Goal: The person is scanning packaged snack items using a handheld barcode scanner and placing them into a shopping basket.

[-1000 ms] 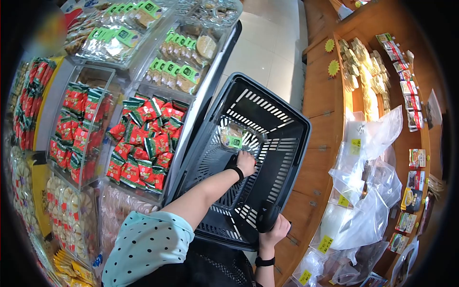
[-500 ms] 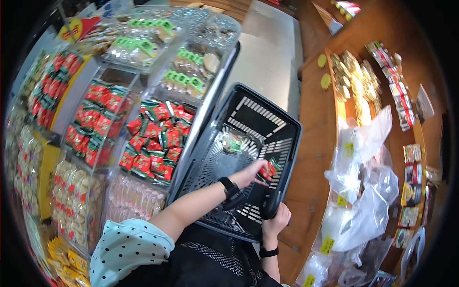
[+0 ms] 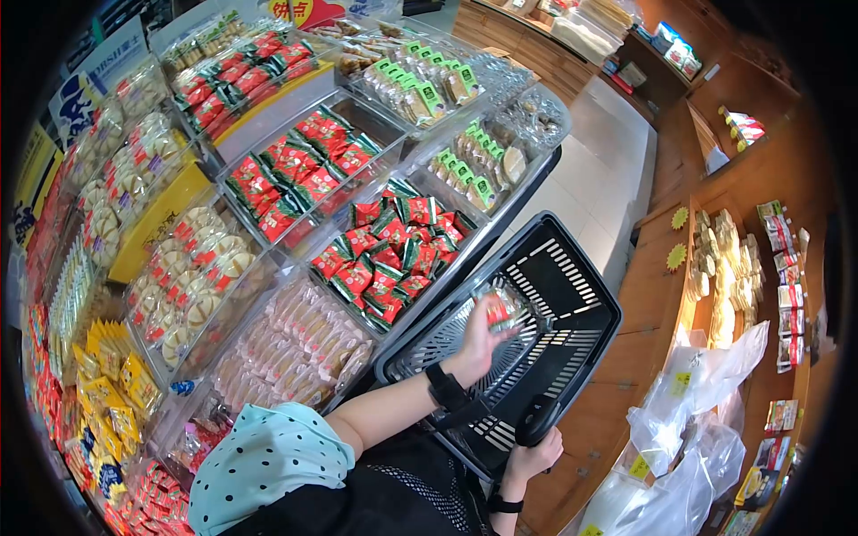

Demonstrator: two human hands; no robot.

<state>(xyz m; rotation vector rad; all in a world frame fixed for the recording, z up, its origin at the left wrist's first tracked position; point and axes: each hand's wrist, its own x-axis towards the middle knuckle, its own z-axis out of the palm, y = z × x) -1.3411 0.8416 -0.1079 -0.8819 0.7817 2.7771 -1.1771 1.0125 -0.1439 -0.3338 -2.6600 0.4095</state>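
Note:
My left hand [image 3: 483, 338] is over the inside of the dark shopping basket [image 3: 585, 277], with its fingers closed on a small red and green packet [image 3: 502, 308]. A wristwatch sits on that wrist. Lower right, my right hand [image 3: 534, 454] grips the basket's handle [image 3: 538, 420], and a black band is on its wrist. Part of a clear package shows in the basket close to the held packet. Left of the basket, a clear bin holds similar red and green packets [image 3: 384, 259].
Display bins with wrapped snacks [image 3: 290, 344] fill the left side. A wooden shelf unit [image 3: 617, 393] stands at right, with plastic bags [image 3: 688, 473] hanging along it. Pale floor [image 3: 603, 152] shows beyond the basket. A wooden counter [image 3: 527, 49] is at the top.
The view has turned left, so the bins and basket appear further right. My left hand has moved from the basket's right side toward its middle, still with the packet. My right hand stays on the handle.

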